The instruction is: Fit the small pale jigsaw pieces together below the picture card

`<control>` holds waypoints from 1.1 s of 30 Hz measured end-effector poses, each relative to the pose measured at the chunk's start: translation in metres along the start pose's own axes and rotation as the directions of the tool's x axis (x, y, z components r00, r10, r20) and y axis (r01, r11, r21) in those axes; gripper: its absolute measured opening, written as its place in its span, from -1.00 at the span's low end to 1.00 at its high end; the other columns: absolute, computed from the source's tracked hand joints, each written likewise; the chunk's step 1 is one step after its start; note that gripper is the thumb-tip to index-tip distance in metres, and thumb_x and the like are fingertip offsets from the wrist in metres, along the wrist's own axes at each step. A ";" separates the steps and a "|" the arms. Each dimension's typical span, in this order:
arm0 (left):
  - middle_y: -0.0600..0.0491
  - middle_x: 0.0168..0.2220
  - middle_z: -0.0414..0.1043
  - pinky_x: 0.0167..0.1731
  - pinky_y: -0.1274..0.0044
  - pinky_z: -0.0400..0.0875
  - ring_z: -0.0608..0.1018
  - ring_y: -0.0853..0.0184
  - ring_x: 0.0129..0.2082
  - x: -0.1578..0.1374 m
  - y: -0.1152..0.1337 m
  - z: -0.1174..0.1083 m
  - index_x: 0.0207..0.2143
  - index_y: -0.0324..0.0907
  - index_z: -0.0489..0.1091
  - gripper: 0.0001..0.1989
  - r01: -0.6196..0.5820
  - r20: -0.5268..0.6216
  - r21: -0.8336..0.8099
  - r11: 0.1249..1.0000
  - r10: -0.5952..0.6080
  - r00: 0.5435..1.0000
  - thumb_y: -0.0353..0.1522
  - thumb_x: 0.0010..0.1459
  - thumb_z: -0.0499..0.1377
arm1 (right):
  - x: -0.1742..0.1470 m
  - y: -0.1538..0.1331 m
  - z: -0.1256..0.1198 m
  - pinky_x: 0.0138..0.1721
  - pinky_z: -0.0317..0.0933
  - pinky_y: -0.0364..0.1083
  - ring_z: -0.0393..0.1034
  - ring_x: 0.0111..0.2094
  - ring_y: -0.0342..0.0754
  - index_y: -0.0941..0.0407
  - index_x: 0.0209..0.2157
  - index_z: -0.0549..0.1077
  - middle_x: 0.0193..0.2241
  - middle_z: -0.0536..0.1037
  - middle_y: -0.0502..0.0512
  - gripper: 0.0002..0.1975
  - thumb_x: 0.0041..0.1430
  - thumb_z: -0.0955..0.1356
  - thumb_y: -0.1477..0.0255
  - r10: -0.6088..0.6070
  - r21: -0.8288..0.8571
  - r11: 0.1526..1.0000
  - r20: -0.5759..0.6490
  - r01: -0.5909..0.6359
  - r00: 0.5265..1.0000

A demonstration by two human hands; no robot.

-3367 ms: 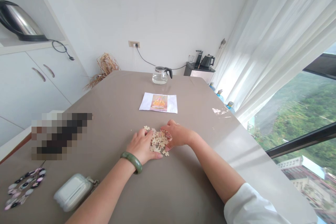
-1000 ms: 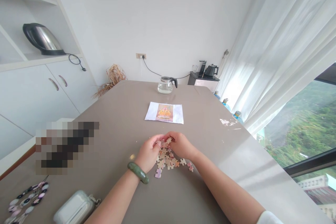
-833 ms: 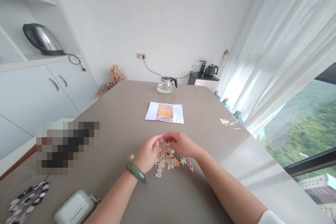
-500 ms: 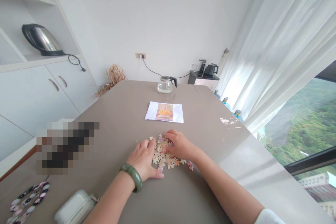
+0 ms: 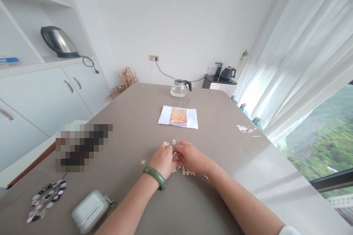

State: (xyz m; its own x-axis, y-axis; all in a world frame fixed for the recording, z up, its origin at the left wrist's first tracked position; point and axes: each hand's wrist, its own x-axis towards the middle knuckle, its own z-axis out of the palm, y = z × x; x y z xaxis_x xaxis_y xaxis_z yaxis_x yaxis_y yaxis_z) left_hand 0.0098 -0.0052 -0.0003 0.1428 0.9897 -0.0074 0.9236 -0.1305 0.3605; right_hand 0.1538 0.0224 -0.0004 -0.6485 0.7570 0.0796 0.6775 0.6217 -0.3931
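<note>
Small wooden jigsaw puzzle pieces [image 5: 187,170] lie in a heap on the brown table [image 5: 132,128], partly covered by both hands. My left hand [image 5: 162,161], with a green bangle [image 5: 154,177] on the wrist, curls round the heap's left side. From the right, my right hand [image 5: 190,156] closes on the same pieces, and the fingertips of both hands nearly meet. A few loose pieces show beyond the fingers, among them a pale puzzle piece [image 5: 173,142]. Behind the heap lies a paper sheet [image 5: 164,115] with a printed orange cartoon picture [image 5: 178,117].
A glass teapot [image 5: 178,89] stands at the table's far end. To the left lie a white earphone case [image 5: 91,209], a beaded strap [image 5: 45,198] and a pixelated dark object [image 5: 85,147]. A blurred yellowish speck [image 5: 142,161] shows left of my left hand. Curtains [image 5: 275,62] hang at right.
Both hands have moved inward and their fingers have curled together over the puzzle pieces, hiding more of the heap. The whole view has shifted slightly, so things appear further right.
</note>
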 end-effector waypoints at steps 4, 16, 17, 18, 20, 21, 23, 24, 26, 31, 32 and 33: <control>-0.04 -0.28 0.26 -0.41 0.55 0.23 0.40 0.35 -0.42 0.003 -0.002 0.001 -0.38 -0.18 0.26 -0.77 0.012 0.000 -0.033 0.999 -0.012 1.000 -0.27 -0.12 0.09 | 0.001 -0.002 0.001 -0.40 0.01 -0.20 0.13 -0.43 -0.16 0.17 -0.42 0.30 -0.48 0.29 0.05 -0.84 -0.05 0.17 0.64 -0.014 -0.041 0.999 -0.027 0.013 1.000; -0.03 -0.35 0.33 -0.35 0.53 0.25 0.41 0.31 -0.31 0.002 0.002 0.004 -0.38 -0.19 0.26 -0.87 -0.037 -0.033 -0.088 0.995 0.034 0.999 -0.39 -0.04 0.02 | 0.000 -0.004 -0.003 -0.39 0.03 -0.19 0.17 -0.40 -0.15 0.16 -0.47 0.29 -0.45 0.30 0.06 -0.86 -0.08 0.19 0.64 0.041 0.067 0.997 -0.018 -0.040 0.999; -0.03 -0.35 0.33 -0.35 0.53 0.25 0.41 0.31 -0.31 0.002 0.002 0.005 -0.38 -0.19 0.26 -0.88 -0.038 -0.048 -0.096 0.995 0.033 0.998 -0.38 -0.03 0.02 | -0.001 -0.003 -0.004 -0.38 0.03 -0.19 0.17 -0.39 -0.14 0.16 -0.48 0.29 -0.43 0.30 0.07 -0.87 -0.08 0.19 0.63 0.033 0.078 0.996 -0.010 -0.032 0.999; -0.04 -0.35 0.33 -0.34 0.53 0.25 0.40 0.32 -0.31 0.001 0.002 0.006 -0.39 -0.19 0.26 -0.89 -0.036 -0.064 -0.106 0.994 0.029 0.997 -0.38 -0.03 0.02 | -0.002 -0.003 -0.005 -0.38 0.04 -0.19 0.18 -0.38 -0.14 0.16 -0.47 0.29 -0.41 0.30 0.07 -0.88 -0.09 0.20 0.63 0.022 0.093 0.995 -0.001 -0.022 1.000; -0.03 -0.36 0.34 -0.34 0.54 0.25 0.40 0.33 -0.32 -0.001 0.001 0.007 -0.40 -0.19 0.27 -0.89 -0.037 -0.094 -0.132 0.991 0.025 0.995 -0.42 -0.04 0.01 | -0.004 -0.003 -0.007 -0.37 0.05 -0.18 0.18 -0.37 -0.13 0.14 -0.43 0.29 -0.38 0.31 0.08 -0.86 -0.08 0.20 0.60 0.002 0.132 0.991 0.020 -0.005 1.000; -0.02 -0.36 0.35 -0.35 0.55 0.25 0.40 0.34 -0.32 -0.001 0.000 0.008 -0.40 -0.18 0.27 -0.89 -0.043 -0.106 -0.147 0.988 0.028 0.994 -0.45 -0.04 0.00 | -0.004 -0.003 -0.008 -0.37 0.06 -0.18 0.19 -0.36 -0.13 0.13 -0.40 0.30 -0.37 0.31 0.08 -0.84 -0.07 0.20 0.59 0.003 0.152 0.988 0.028 -0.007 1.000; -0.01 -0.38 0.36 -0.38 0.56 0.25 0.40 0.35 -0.34 0.000 0.000 0.009 -0.41 -0.18 0.28 -0.86 -0.060 -0.125 -0.182 0.981 0.038 0.991 -0.48 -0.03 -0.03 | -0.003 -0.004 -0.008 -0.37 0.07 -0.17 0.20 -0.37 -0.12 0.11 -0.36 0.30 -0.38 0.32 0.08 -0.79 -0.08 0.17 0.60 0.033 0.179 0.983 0.042 -0.040 0.999; 0.00 -0.38 0.36 -0.40 0.56 0.25 0.40 0.35 -0.36 0.001 0.000 0.009 -0.41 -0.18 0.28 -0.85 -0.070 -0.135 -0.197 0.978 0.044 0.990 -0.48 -0.02 -0.05 | -0.001 -0.005 -0.007 -0.37 0.07 -0.16 0.21 -0.38 -0.12 0.10 -0.37 0.31 -0.38 0.33 0.08 -0.77 -0.09 0.16 0.61 0.058 0.184 0.981 0.040 -0.065 0.998; -0.02 -0.38 0.37 -0.39 0.55 0.26 0.40 0.34 -0.36 0.001 0.001 0.008 -0.41 -0.19 0.29 -0.84 -0.084 -0.165 -0.211 0.974 0.050 0.985 -0.47 0.00 -0.07 | 0.002 -0.003 -0.005 -0.35 0.08 -0.13 0.23 -0.37 -0.11 0.10 -0.40 0.31 -0.38 0.34 0.10 -0.77 -0.12 0.15 0.59 0.081 0.193 0.977 0.037 -0.087 0.996; -0.06 -0.34 0.39 -0.34 0.53 0.28 0.40 0.31 -0.32 -0.006 0.011 0.009 -0.28 -0.22 0.29 -0.75 -0.167 -0.182 -0.176 0.970 0.134 0.974 -0.47 -0.06 -0.05 | -0.003 0.030 0.016 -0.27 0.07 -0.04 0.29 -0.29 -0.03 -0.05 -0.34 0.36 -0.30 0.38 0.24 -0.76 -0.11 0.18 0.38 0.004 0.273 0.962 -0.021 0.002 1.000; -0.06 -0.32 0.39 -0.34 0.53 0.28 0.40 0.30 -0.31 -0.004 0.012 0.010 -0.22 -0.21 0.27 -0.70 -0.208 -0.164 -0.180 0.962 0.179 0.970 -0.46 -0.09 -0.02 | -0.001 0.043 0.023 -0.28 0.05 -0.01 0.31 -0.33 -0.02 -0.13 -0.38 0.37 -0.32 0.40 0.27 -0.78 -0.14 0.20 0.33 0.041 0.265 0.964 -0.072 -0.021 0.997; -0.07 -0.30 0.38 -0.35 0.52 0.28 0.40 0.28 -0.30 -0.002 0.011 0.011 -0.17 -0.21 0.24 -0.64 -0.233 -0.124 -0.198 0.952 0.211 0.970 -0.43 -0.11 0.00 | 0.003 0.055 0.031 -0.31 0.02 0.03 0.32 -0.37 -0.01 -0.18 -0.44 0.38 -0.37 0.40 0.31 -0.80 -0.18 0.21 0.29 0.054 0.266 0.964 -0.127 -0.019 0.990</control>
